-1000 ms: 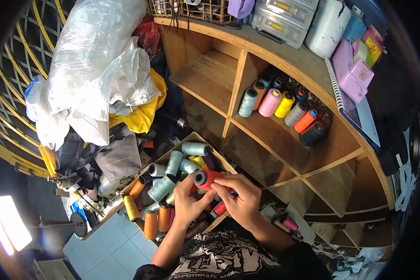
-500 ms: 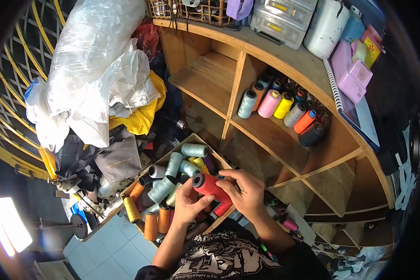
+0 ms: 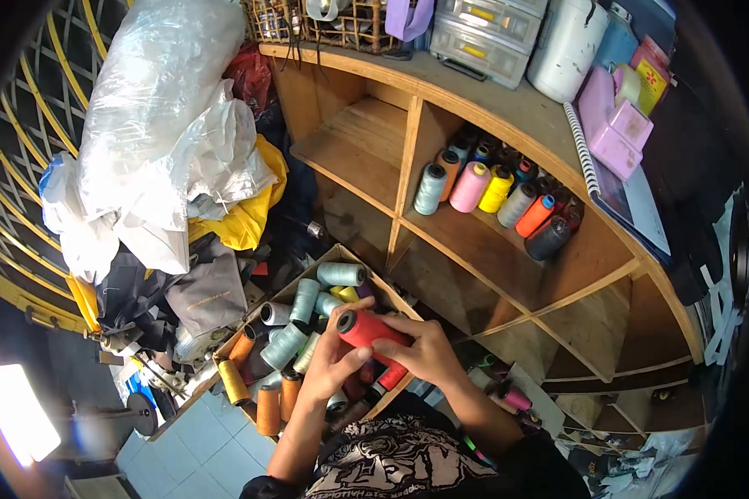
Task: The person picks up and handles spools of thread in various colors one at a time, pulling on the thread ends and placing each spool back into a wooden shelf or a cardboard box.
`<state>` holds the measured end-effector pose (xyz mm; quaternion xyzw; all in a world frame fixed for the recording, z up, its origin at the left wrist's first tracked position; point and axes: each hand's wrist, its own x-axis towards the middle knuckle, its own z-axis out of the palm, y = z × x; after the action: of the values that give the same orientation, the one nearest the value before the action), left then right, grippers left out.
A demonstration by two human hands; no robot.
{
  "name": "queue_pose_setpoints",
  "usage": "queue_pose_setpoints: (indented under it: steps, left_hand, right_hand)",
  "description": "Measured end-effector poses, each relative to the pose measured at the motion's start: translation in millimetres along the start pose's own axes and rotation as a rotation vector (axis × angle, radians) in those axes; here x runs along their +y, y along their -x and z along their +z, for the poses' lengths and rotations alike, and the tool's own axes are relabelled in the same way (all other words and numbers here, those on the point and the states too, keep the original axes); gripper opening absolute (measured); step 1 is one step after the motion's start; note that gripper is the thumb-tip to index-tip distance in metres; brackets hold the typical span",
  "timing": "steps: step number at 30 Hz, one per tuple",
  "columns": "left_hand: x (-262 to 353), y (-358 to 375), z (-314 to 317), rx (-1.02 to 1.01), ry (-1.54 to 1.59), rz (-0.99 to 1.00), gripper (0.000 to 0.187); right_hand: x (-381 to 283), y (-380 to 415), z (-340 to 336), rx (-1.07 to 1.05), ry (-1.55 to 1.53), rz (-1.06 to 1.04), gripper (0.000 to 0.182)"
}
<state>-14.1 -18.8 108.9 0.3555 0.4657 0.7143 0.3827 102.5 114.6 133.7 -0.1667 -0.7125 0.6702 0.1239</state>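
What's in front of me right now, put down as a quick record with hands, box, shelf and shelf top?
Left hand: holding red spool
Right hand: holding the same spool
Box: beneath the hands; pale green spools and orange spools inside
Shelf unit: pink spool and yellow spool among others in one compartment
Shelf top: wicker basket, clear drawers, spiral notebook

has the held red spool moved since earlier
Yes: the red spool has turned, its dark end swinging slightly left in view against the box, so more of its side shows.
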Motion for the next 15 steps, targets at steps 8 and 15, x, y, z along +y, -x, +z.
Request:
queue_pose_setpoints:
  steps: [8, 15]
  left_hand:
    - [-7.2, -5.8, -3.7, -0.025, -0.078, 0.045, 0.056]
    - [-28.4, -8.4, -8.0, -0.14, 0.132, 0.017, 0.05]
  right_hand:
    - [4.0, 8.0, -11.1, -0.022, 0.018, -0.032, 0.043]
    - [26.8, 6.5, -25.6, -0.204, -0.315, 0.214, 0.047]
